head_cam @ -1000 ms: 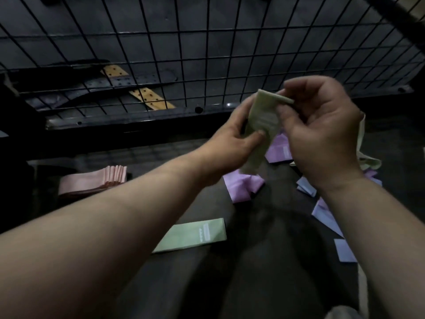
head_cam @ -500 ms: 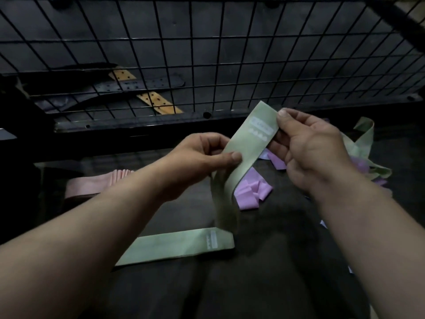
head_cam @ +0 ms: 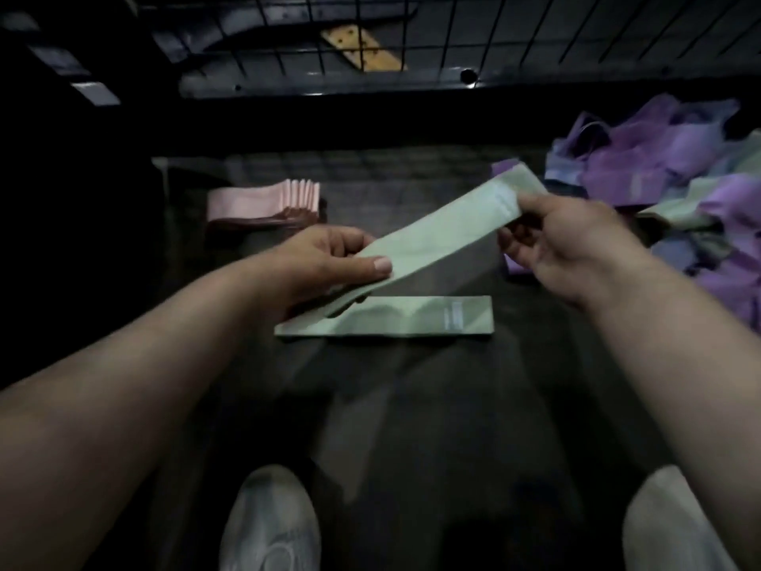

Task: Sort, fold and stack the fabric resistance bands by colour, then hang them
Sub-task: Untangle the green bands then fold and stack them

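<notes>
A pale green fabric band (head_cam: 440, 230) is stretched flat between both hands, slanting up to the right above the dark surface. My left hand (head_cam: 329, 261) pinches its lower left end, thumb on top. My right hand (head_cam: 564, 241) pinches its upper right end near the white label. Directly below lies a second green band (head_cam: 412, 321), folded flat with its label at the right. A neat stack of pink bands (head_cam: 263, 199) sits at the back left. A loose heap of purple and green bands (head_cam: 679, 175) fills the right side.
A black wire grid panel (head_cam: 453, 30) stands behind the work surface, with a dark metal rail (head_cam: 329, 82) along its base. Two light shoes (head_cam: 267, 521) show at the bottom edge. The surroundings at the left are dark.
The green band, first bunched up high and then hanging in a loop, is now pulled out flat and lowered over the folded green band. The view has tilted downward.
</notes>
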A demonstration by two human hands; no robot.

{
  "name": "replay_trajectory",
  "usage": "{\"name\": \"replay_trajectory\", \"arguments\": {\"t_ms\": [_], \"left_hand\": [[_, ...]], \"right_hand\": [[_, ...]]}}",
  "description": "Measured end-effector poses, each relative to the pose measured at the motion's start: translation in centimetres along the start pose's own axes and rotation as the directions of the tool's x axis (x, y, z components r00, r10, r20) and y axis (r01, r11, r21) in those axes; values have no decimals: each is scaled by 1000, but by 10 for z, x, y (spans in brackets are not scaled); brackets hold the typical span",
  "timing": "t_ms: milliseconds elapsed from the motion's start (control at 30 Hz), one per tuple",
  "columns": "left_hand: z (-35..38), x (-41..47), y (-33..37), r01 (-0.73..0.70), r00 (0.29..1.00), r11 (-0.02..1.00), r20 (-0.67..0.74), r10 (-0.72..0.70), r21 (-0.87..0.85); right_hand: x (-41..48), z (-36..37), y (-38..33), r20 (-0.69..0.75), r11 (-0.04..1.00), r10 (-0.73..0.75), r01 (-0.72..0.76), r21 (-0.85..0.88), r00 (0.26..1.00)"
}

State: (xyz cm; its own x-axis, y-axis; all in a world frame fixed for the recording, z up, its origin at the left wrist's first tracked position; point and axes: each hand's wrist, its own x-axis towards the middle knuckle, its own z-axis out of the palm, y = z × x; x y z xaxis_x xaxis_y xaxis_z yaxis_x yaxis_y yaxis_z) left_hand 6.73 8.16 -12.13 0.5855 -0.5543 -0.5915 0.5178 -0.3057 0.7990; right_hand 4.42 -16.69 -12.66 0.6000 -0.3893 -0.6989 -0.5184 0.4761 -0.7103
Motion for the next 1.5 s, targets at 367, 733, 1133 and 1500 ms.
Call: {"name": "replay_trajectory", "arguments": {"t_ms": [367, 733, 1133, 1500], "left_hand": [[-56, -30, -83, 173, 830, 978, -552, -84, 112], [-43, -14, -118, 261, 764, 692, -582, 278, 673], [-41, -13, -129, 132, 931, 185, -186, 314, 974], [-43, -1, -121, 86, 944, 90, -110, 311, 992]], "right_hand": [[-12, -17, 110, -155, 904, -79, 6, -427, 985], [-11, -40, 146, -131, 628, -356, 133, -767, 925], [1, -56, 120, 439, -229, -162, 400, -888, 884], [22, -49, 102, 554, -325, -103, 499, -804, 826]]}}
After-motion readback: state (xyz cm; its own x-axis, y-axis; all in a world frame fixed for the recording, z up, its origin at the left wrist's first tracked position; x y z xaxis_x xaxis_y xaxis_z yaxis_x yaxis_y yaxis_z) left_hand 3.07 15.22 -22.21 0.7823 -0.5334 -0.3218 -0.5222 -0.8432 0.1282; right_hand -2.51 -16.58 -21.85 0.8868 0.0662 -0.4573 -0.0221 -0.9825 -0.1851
